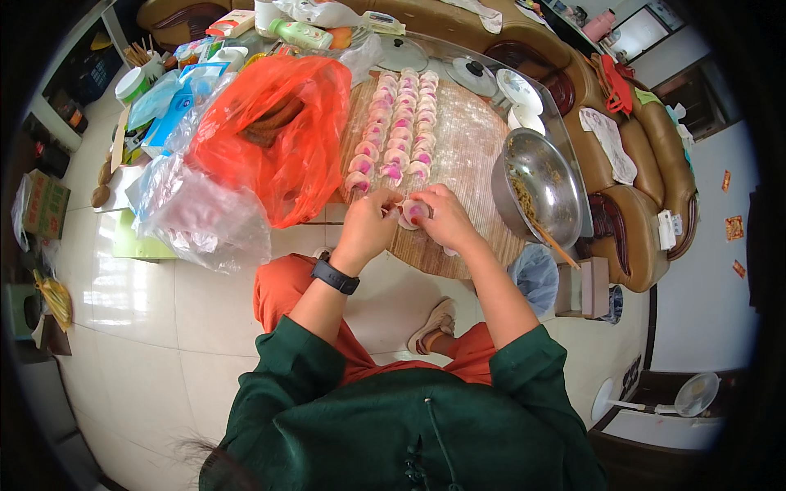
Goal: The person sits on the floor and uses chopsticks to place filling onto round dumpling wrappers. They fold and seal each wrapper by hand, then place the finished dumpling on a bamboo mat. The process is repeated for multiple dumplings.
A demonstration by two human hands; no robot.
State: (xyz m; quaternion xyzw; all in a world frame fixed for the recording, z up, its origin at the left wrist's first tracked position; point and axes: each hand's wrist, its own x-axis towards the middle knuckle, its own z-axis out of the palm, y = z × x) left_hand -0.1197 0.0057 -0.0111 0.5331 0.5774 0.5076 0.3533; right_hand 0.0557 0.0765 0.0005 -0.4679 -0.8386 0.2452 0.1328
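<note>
Both hands meet over the near edge of a round wooden board dusted with flour. My right hand grips a small round dumpling, white with a pink patch. My left hand, with a dark band on its wrist, is at the dumpling's left side, its fingers pinched on what looks like a bit of dough. Just beyond the hands, three rows of overlapping pink and white dumplings run away across the board. A steel bowl with some filling and chopsticks stands to the right.
A red plastic bag and a clear one lie left of the board. Glass lids and white bowls are behind it. Below the steel bowl is a bin with a bluish liner. A leather sofa curves around the table.
</note>
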